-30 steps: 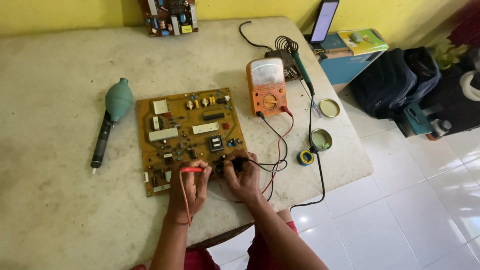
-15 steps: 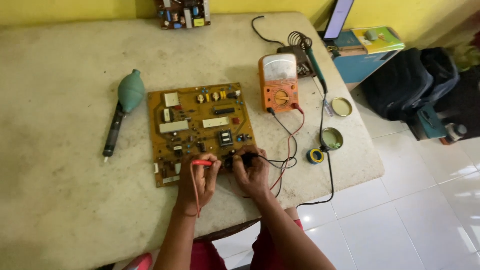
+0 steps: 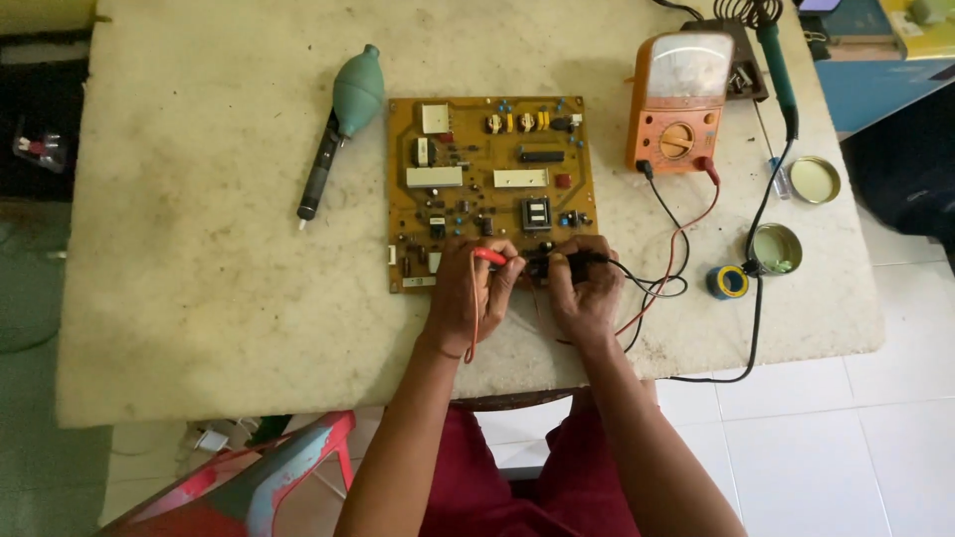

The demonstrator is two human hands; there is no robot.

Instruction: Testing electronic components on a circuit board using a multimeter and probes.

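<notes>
Both hands unmoved: left hand (image 3: 466, 293) grips red probe (image 3: 489, 257), right hand (image 3: 587, 288) black probe (image 3: 577, 265) (on circuit board (image 3: 487, 179)).

Mustard-brown circuit board (image 3: 492, 189) is showing white, black and yellow parts. Left hand (image 3: 463, 293) is gripping a red probe (image 3: 489, 257), right hand (image 3: 587, 293) a black probe (image 3: 582, 265). Right of the board, an orange meter (image 3: 679, 104) is trailing red and black leads. Left of it is lying a teal blower (image 3: 356, 91). Blue-yellow tape roll (image 3: 728, 281) is sitting on the off-white mottled surface (image 3: 199, 249).
</notes>
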